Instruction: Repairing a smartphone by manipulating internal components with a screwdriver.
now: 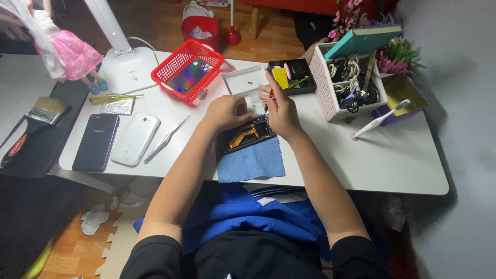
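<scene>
- The right hand [283, 111] pinches a thin red-handled screwdriver [268, 99] between closed fingertips, its tip pointing down at the top edge of the opened phone [247, 133].
- The left hand [226, 111] is curled over the phone's upper left corner, pressing it still; it steadies the phone and holds nothing else.
- By my judgement the step in hand is working a small screw inside the phone; the next move calls for a plumb tip, light pressure and a steady hold.
- The phone lies back-off, dark inside with an orange flex strip, on a soft blue cloth [251, 161] at the near edge of the smooth white desk [392, 160].
- Just beyond sit a white tray [243, 80] and a black box [294, 72].
- To the left lie metal tweezers [166, 139], a glossy white phone [135, 139], a dark phone [96, 142] and a red mesh basket [188, 70].
- To the right stands a white perforated bin [325, 88] of coiled cables.
</scene>
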